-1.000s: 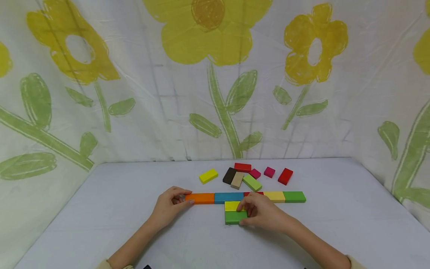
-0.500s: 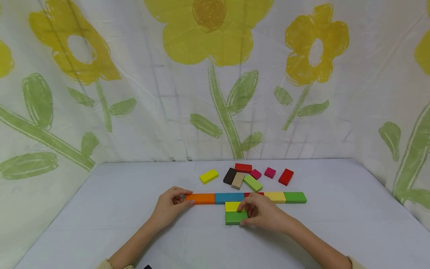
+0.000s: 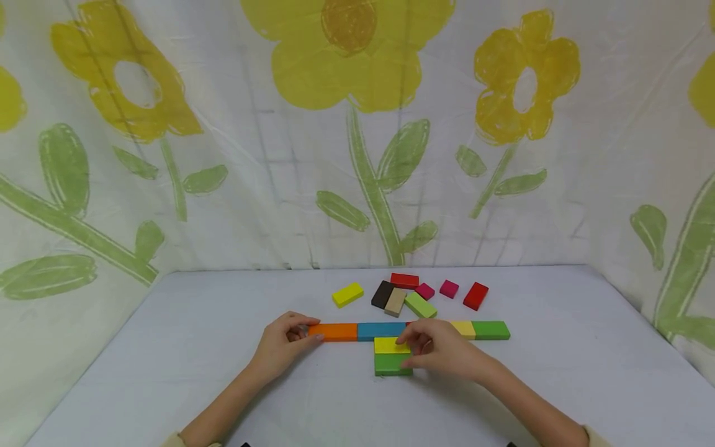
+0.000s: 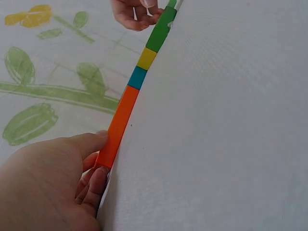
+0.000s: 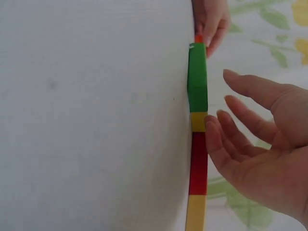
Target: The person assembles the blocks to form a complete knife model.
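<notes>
Flat coloured blocks lie end to end in a row: orange (image 3: pixel 337 333), blue (image 3: pixel 382 331), red (image 5: pixel 198 163), pale yellow (image 3: pixel 465 329) and green (image 3: pixel 491 330). In the head view the red one is mostly covered by my right hand. Against the row's near side lies a bright yellow block (image 3: pixel 385 345), with a second green block (image 3: pixel 393 364) in front of it. My left hand (image 3: pixel 282 341) pinches the orange block's left end between thumb and fingers. Over the right ends of the yellow and near green blocks hovers my right hand (image 3: pixel 444 352), thumb and fingers spread apart, holding nothing.
Behind the row are loose blocks: yellow (image 3: pixel 348 295), dark brown (image 3: pixel 382 294), tan (image 3: pixel 395 302), light green (image 3: pixel 421 305), red (image 3: pixel 404 281), another red (image 3: pixel 476 296) and two magenta cubes (image 3: pixel 449 288). A flower-printed curtain (image 3: pixel 313 161) hangs behind the white table (image 3: pixel 195 347).
My right thumb and fingers have come off the near green and yellow blocks, the hand shifting slightly up and right. The left hand keeps its hold on the orange block.
</notes>
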Motion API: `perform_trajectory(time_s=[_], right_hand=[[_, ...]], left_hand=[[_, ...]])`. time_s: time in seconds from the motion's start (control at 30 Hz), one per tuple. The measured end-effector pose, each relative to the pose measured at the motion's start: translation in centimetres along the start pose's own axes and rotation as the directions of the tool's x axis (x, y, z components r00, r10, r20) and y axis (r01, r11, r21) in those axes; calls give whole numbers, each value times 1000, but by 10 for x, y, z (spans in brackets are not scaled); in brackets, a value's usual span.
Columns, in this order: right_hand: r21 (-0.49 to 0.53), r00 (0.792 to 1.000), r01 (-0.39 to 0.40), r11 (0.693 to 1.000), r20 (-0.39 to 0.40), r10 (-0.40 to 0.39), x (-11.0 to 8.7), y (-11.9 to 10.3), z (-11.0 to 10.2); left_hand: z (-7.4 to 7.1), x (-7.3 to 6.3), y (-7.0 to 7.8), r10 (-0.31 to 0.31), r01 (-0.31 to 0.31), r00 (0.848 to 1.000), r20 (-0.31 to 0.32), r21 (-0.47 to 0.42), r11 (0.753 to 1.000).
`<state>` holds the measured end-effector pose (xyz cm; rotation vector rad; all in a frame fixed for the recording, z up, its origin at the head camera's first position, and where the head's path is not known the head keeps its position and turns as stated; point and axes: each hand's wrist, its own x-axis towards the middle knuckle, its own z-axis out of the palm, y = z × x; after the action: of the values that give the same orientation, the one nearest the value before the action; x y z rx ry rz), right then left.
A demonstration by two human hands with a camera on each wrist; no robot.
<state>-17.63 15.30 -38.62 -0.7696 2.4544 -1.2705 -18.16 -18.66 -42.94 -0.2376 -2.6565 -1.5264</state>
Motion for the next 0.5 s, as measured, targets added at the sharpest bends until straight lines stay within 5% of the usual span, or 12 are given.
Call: perform_trajectory(time_s=[0.5], right_hand=[[-79,996,86,993,-29,-88,24,-18,-13]], left_hand=[[0,-1,0,2,-2,1000,2,-15,1000]])
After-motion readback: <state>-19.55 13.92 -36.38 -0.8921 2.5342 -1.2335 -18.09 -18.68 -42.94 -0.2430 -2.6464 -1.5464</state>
